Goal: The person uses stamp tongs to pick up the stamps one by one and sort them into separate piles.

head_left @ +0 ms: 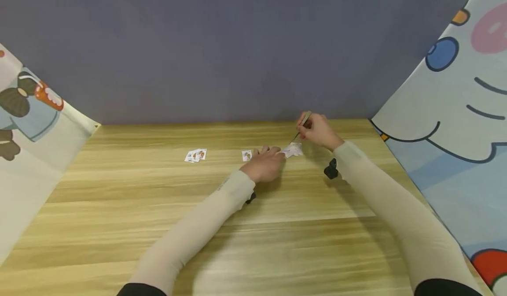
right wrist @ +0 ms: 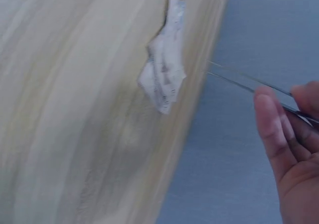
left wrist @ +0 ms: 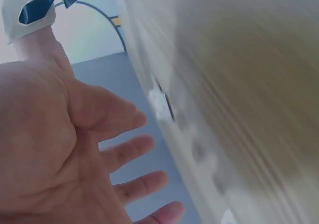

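Observation:
My right hand (head_left: 317, 131) pinches a pair of slim metal tweezers (head_left: 305, 118), their tips pointing down towards a crumpled, printed white paper piece (head_left: 293, 149) on the table. In the right wrist view the two tweezer arms (right wrist: 244, 87) stand slightly apart, with nothing visible between the tips. My left hand (head_left: 266, 164) is palm down beside the paper's left edge, its fingers extended; whether they press on the paper is unclear. Its palm and loosely spread fingers show in the left wrist view. Just left of that hand lies a small picture card or sticker (head_left: 247, 155), partly covered.
Farther left, several small picture pieces (head_left: 195, 155) overlap on the wooden table (head_left: 130, 208). A grey-blue wall (head_left: 222, 53) rises behind the table's far edge. Cartoon-printed sheets border both sides. Black wrist devices (head_left: 331, 169) hang below the sleeves.

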### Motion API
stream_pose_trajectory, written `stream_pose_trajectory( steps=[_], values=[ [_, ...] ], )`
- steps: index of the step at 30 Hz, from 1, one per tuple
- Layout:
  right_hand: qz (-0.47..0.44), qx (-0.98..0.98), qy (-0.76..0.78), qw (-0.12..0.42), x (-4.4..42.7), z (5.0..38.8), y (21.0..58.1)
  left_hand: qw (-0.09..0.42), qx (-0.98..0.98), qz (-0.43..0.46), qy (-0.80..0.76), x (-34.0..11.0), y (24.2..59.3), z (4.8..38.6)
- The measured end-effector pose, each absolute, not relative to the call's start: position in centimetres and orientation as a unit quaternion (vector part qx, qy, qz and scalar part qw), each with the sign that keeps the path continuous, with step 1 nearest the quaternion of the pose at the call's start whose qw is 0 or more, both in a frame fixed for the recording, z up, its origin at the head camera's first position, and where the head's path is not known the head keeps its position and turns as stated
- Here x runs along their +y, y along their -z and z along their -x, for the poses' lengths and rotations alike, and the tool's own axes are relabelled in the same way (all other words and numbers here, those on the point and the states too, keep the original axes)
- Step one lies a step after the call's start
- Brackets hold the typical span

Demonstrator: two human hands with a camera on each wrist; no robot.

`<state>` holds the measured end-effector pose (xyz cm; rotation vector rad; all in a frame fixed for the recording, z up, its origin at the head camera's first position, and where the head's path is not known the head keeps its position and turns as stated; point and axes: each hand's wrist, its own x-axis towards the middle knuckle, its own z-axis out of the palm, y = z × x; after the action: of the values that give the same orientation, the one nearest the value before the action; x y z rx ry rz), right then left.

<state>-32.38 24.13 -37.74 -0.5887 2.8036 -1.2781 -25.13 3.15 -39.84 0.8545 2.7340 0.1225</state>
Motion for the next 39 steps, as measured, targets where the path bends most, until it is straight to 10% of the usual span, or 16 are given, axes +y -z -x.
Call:
stream_pose_trajectory(
  steps=[39],
  values=[
    [0.267,0.833,0.482,0.049,13.8,33.0,40.9,0.148,0.959,-0.232,-0.060,-6.9,40.6,23.6]
  ],
)
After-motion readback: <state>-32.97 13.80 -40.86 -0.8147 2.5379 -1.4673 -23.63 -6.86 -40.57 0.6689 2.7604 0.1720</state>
